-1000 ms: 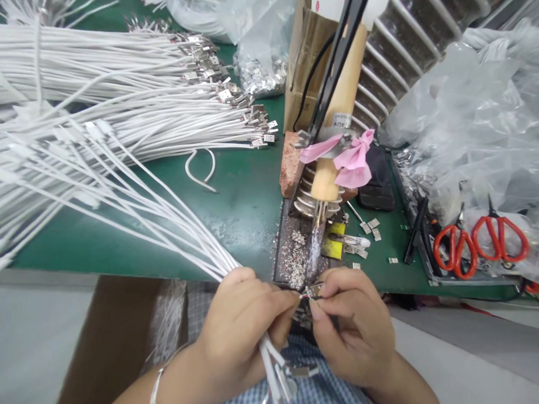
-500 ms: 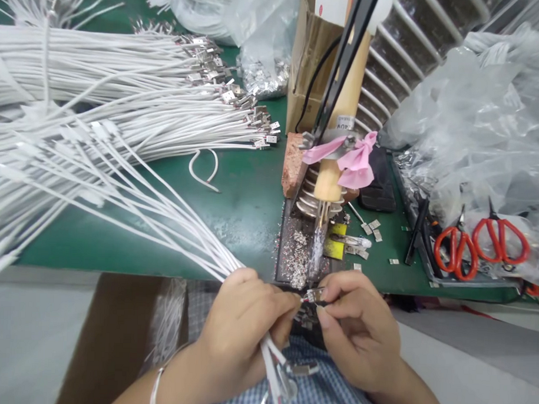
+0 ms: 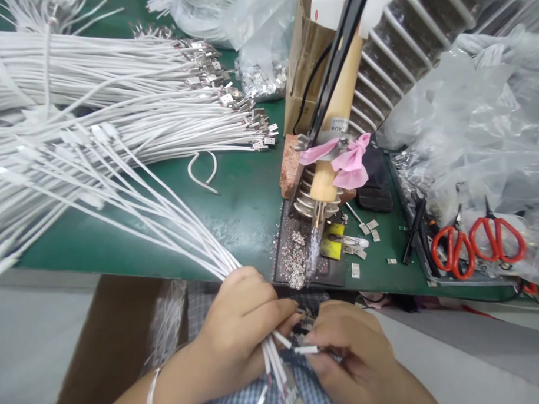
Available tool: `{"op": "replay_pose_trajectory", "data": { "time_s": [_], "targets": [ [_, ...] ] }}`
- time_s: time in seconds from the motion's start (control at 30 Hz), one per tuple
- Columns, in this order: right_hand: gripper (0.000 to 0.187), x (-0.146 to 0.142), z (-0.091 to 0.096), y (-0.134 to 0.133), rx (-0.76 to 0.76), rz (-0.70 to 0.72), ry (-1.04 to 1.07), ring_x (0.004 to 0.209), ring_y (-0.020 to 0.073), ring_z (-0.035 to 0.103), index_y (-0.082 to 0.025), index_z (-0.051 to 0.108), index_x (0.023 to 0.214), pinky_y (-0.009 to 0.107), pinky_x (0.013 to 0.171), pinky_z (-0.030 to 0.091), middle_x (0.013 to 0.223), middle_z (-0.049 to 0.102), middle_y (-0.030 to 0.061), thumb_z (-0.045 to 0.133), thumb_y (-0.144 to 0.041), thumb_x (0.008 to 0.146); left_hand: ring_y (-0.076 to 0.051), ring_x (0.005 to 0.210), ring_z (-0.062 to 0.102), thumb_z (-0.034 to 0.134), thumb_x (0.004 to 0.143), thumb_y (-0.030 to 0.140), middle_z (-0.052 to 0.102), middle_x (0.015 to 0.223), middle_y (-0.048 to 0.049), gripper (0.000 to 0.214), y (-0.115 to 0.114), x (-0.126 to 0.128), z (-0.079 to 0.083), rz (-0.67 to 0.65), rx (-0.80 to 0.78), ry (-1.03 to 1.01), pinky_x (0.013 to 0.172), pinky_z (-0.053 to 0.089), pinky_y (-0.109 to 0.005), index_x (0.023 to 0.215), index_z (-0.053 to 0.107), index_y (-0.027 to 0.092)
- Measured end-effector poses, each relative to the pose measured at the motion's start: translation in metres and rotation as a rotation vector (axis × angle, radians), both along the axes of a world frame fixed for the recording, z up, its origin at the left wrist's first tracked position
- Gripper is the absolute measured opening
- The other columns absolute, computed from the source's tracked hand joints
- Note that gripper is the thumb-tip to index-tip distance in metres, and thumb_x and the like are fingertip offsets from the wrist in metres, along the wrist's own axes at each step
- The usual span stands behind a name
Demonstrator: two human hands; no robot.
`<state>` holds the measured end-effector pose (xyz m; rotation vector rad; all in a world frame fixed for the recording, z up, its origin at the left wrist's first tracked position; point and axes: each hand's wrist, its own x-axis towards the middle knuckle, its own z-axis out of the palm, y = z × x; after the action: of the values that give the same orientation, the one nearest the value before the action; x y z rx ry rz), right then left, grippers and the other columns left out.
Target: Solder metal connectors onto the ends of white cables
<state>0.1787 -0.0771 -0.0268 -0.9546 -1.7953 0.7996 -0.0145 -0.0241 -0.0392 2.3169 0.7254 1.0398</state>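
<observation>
My left hand (image 3: 242,331) is wrapped round a bundle of white cables (image 3: 197,235), just in front of the bench edge. The cables run back left over the bench, and their short ends stick out below my fist toward my lap. My right hand (image 3: 352,358) is closed in a pinch at a white cable end (image 3: 306,349), to the right of that fist. Its fingers hide whatever connector is there. Beyond the hands, a soldering iron (image 3: 337,116) with a wooden handle and pink cloth tie points down over a dark plate (image 3: 285,261) strewn with solder bits.
Piles of white cables with metal plugs (image 3: 167,104) cover the bench's left. A brick (image 3: 291,167), cardboard box (image 3: 298,67) and ribbed hose (image 3: 402,53) stand behind the iron. Red-handled scissors (image 3: 498,239) lie in a tray at right, near plastic bags (image 3: 466,126).
My right hand has moved down, away from the iron's tip, to the cable ends below my left fist. The metal connector formerly at the tip is no longer there. My left hand keeps its grip.
</observation>
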Motion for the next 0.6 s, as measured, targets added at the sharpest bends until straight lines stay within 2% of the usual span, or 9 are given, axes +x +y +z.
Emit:
{"op": "replay_pose_trajectory", "data": {
  "time_s": [0.1, 0.2, 0.33, 0.5, 0.6],
  "targets": [
    [0.007, -0.001, -0.006, -0.002, -0.094, -0.119, 0.066, 0.052, 0.0132, 0.053, -0.023, 0.057, 0.09, 0.024, 0.048, 0.044, 0.064, 0.057, -0.0016, 0.054, -0.017, 0.089, -0.018, 0.072, 0.062, 0.059, 0.091, 0.01, 0.068, 0.079, -0.0054, 0.012, 0.002, -0.004, 0.003, -0.059, 0.003, -0.051, 0.072, 0.046, -0.037, 0.1, 0.067, 0.014],
    [0.007, -0.002, -0.013, -0.006, -0.173, -0.182, 0.121, 0.051, 0.0121, 0.05, -0.024, 0.055, 0.089, 0.023, 0.047, 0.041, 0.066, 0.053, -0.0027, 0.054, -0.016, 0.089, -0.018, 0.072, 0.064, 0.061, 0.092, 0.011, 0.07, 0.083, -0.0068, 0.013, 0.002, -0.008, 0.002, -0.082, -0.01, -0.059, 0.075, 0.048, -0.038, 0.104, 0.066, 0.012],
    [0.008, -0.003, -0.016, -0.006, -0.219, -0.191, 0.175, 0.053, 0.0117, 0.048, -0.024, 0.054, 0.088, 0.021, 0.047, 0.039, 0.067, 0.051, -0.0027, 0.054, -0.016, 0.09, -0.018, 0.069, 0.062, 0.059, 0.093, 0.011, 0.071, 0.082, -0.0078, 0.013, 0.002, -0.008, 0.0, -0.105, -0.011, -0.044, 0.072, 0.046, -0.037, 0.103, 0.067, 0.012],
    [0.015, -0.004, -0.018, -0.005, -0.191, -0.208, 0.238, 0.057, 0.0128, 0.05, -0.024, 0.056, 0.101, 0.023, 0.05, 0.044, 0.073, 0.055, -0.0007, 0.054, -0.014, 0.09, -0.016, 0.065, 0.06, 0.057, 0.094, 0.01, 0.071, 0.077, -0.0051, 0.01, 0.002, -0.005, 0.003, -0.096, -0.019, -0.032, 0.075, 0.044, -0.036, 0.097, 0.066, 0.013],
    [0.018, -0.004, -0.021, -0.007, -0.214, -0.2, 0.244, 0.058, 0.0131, 0.052, -0.026, 0.055, 0.101, 0.023, 0.051, 0.046, 0.073, 0.055, -0.0012, 0.052, -0.012, 0.091, -0.015, 0.065, 0.06, 0.058, 0.092, 0.007, 0.07, 0.076, -0.0041, 0.012, 0.002, -0.005, 0.003, -0.084, -0.027, -0.024, 0.077, 0.044, -0.036, 0.096, 0.066, 0.013]
  ]
}}
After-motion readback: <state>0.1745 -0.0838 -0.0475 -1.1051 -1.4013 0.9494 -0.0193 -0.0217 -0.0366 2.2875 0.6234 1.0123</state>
